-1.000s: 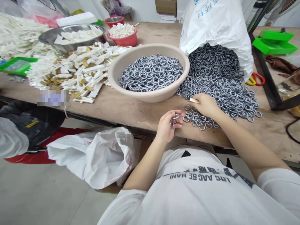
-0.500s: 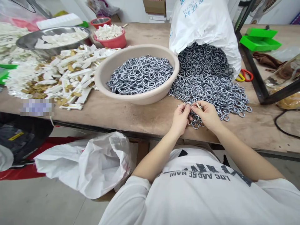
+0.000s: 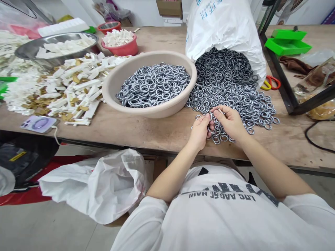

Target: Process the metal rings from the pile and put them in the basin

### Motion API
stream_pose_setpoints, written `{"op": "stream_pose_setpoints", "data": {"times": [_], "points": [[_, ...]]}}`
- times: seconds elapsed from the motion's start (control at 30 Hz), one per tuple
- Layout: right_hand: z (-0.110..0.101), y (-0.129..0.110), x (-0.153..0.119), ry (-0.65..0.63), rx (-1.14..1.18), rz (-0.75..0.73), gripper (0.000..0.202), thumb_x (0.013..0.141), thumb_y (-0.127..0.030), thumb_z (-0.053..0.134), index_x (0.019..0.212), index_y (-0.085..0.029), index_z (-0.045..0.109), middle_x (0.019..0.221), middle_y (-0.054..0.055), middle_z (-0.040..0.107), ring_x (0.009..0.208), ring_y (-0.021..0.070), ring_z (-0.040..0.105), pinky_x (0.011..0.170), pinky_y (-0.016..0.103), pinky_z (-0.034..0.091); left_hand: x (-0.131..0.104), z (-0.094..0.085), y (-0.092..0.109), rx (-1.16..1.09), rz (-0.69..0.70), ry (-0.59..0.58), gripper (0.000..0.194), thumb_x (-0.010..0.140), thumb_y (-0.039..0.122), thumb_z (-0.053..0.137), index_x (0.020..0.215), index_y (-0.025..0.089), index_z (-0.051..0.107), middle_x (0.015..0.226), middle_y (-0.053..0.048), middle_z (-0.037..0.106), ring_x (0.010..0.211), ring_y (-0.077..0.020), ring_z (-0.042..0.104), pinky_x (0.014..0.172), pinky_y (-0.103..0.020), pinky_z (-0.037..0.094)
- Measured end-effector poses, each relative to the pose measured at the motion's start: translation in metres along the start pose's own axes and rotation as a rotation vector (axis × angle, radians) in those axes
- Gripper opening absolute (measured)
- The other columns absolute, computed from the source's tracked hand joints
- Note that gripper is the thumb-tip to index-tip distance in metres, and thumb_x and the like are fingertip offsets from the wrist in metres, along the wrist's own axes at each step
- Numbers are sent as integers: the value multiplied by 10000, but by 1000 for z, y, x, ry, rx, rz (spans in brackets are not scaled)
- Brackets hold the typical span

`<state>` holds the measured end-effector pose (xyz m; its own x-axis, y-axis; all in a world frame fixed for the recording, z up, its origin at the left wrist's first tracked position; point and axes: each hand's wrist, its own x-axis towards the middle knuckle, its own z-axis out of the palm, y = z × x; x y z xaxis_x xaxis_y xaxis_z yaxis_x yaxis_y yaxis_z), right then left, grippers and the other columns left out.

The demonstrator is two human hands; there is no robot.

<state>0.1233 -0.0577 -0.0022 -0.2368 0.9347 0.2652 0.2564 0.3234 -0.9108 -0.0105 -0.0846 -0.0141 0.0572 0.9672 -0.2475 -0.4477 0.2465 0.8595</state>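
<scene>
Over the front of a heap of grey rings [image 3: 232, 92], my two hands meet close together. My left hand [image 3: 201, 131] is closed, with a grey ring [image 3: 210, 116] pinched between thumb and fingers. In my right hand [image 3: 228, 120] a thin pale stick [image 3: 221, 111] is gripped, its end near the ring. Loose rings lie around and below both hands. The heap spills out of a white sack [image 3: 225, 26] lying on its side. Left of the hands stands a beige basin [image 3: 149, 112] holding many more such rings.
Piles of white plastic strips [image 3: 86, 82] and a steel bowl [image 3: 23, 52] fill the left. A phone [image 3: 39, 124] with a cable lies at the table edge. Scissors [image 3: 273, 83], a black metal frame [image 3: 281, 80] and green trays [image 3: 288, 45] stand right. A white bag [image 3: 104, 184] hangs below.
My right hand has risen slightly and its stick is tilted differently. The left hand stays closed near the same spot. The whole view has shifted a little.
</scene>
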Motion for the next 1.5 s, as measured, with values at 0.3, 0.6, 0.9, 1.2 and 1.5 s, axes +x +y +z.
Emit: {"op": "stream_pose_setpoints", "data": {"times": [0.3,0.6,0.9,1.2,1.5], "points": [[-8,-16,-9,53,-144,-145,267,919,-463,617,962,-206,680,856,23,681,759,169,609,704,299,449,-24,3,8,-76,-46,-53,444,778,549,705,727,177,467,584,64,438,414,-21,318,364,-141,191],[-13,-44,-34,-170,-516,-277,376,995,-450,493,778,-193,662,728,21,618,688,142,538,639,288,335,-34,2,15,-90,-9,-46,451,760,527,722,707,193,423,541,73,384,424,-34,297,381,-166,194],[-17,-16,-14,64,-293,-41,411,971,-530,504,764,-198,627,629,-15,530,597,127,457,603,288,326,-45,-3,13,-109,-44,-200,456,794,509,719,674,176,431,571,68,376,423,-24,287,377,-155,199],[21,-26,-53,40,109,-33,225,818,-441,756,835,-229,681,784,5,637,723,167,575,699,316,449,-49,-10,17,-147,80,12,395,827,533,681,766,155,579,595,28,553,432,-58,491,406,-177,400],[0,-55,-43,-58,50,50,237,839,-416,727,795,-184,706,740,3,654,676,139,542,636,281,401,-63,-26,20,-47,44,-58,314,780,306,680,1064,173,674,780,-16,678,585,-119,640,500,-224,526]]}}
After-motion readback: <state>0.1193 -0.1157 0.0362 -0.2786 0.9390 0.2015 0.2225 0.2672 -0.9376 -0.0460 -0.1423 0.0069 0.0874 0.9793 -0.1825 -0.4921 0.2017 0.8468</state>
